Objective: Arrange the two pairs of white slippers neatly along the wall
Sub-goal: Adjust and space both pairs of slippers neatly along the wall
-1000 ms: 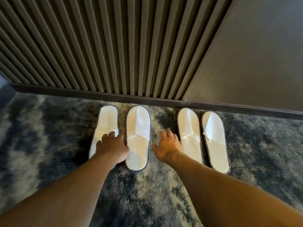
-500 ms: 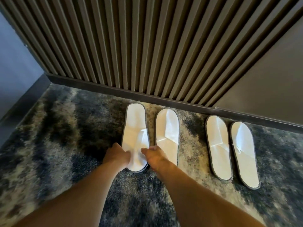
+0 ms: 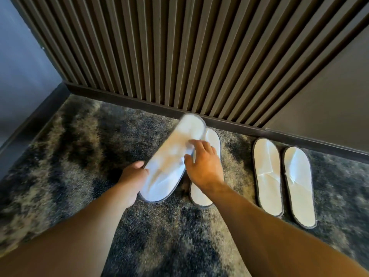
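Left hand (image 3: 133, 176) grips the heel-side edge of the lifted slipper (image 3: 171, 158), fingers curled round its rim. It's raised off the carpet (image 3: 79, 156) and blurred, so I can't say for sure how high. Right hand (image 3: 203, 164) is spread open, fingertips (image 3: 192, 142) on or just over the lifted slipper's top; no closed grip there. Prob. it steadies the lifted one while the left repositions it.

Lifted slipper's long axis runs diagonal: heel near the person, toe leaning right toward the baseboard (image 3: 139, 102), toe end overlapping its partner slipper (image 3: 201, 193). The partner lies flat w/ its long axis roughly square to the wall, toe at the baseboard, half hidden under the right wrist.

Right pair (image 3: 283, 182) sits well apart, both flat, side by side, toes to the slatted wall (image 3: 179, 56), parallel. That pair looks done; the left pair needs the lifted one set down parallel beside its partner.
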